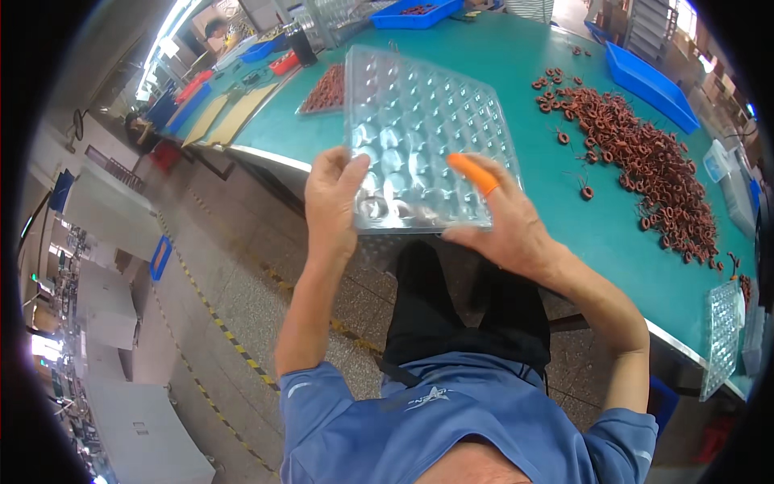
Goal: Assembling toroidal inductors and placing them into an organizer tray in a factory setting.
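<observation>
A clear plastic blister tray (419, 137) with rows of round pockets is held up between my hands, tilted over the front edge of the green table. My left hand (330, 189) grips its left edge, thumb on the upper face. At the lower right corner my right hand (508, 214) is closed on the tray, with an orange finger cot (473, 173) on one finger, lying over the pockets. The pockets look empty, though glare hides some of them. To the right lies a large pile of small reddish-brown wired rings (637, 153), several scattered loose beside it.
A tray filled with brown rings (325, 89) lies left of the held tray. Blue bins stand at the far right (651, 85) and far back (415, 14). Another clear tray (720, 339) leans over the table's right front edge. Other people sit at the far left.
</observation>
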A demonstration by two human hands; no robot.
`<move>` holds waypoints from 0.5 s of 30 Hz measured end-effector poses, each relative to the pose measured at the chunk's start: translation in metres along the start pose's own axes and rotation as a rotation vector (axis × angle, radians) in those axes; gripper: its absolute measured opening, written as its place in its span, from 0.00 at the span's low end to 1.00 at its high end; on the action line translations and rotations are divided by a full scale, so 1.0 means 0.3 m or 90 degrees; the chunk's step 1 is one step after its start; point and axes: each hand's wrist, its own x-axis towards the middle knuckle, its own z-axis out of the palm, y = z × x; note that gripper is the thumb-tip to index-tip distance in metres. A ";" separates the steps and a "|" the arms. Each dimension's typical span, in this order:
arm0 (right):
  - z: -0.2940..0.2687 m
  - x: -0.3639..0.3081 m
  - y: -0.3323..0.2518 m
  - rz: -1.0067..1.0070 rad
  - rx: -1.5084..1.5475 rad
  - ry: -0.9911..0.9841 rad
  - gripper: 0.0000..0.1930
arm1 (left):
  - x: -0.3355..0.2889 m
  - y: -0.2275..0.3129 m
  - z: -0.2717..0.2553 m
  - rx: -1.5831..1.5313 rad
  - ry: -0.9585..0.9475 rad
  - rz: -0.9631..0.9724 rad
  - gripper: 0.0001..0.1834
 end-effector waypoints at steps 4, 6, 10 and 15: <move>0.016 0.043 -0.035 -0.187 -0.062 0.089 0.31 | -0.008 0.047 0.159 -0.084 -0.071 0.011 0.13; -0.010 0.028 -0.029 -0.205 -0.020 0.124 0.29 | -0.014 0.090 0.215 -0.187 -0.114 -0.068 0.11; -0.054 -0.008 -0.040 -0.170 0.099 0.191 0.18 | 0.022 0.091 0.241 -0.262 -0.192 -0.106 0.09; -0.117 -0.014 -0.034 -0.116 0.163 0.200 0.15 | 0.035 0.058 0.308 -0.338 -0.223 -0.099 0.10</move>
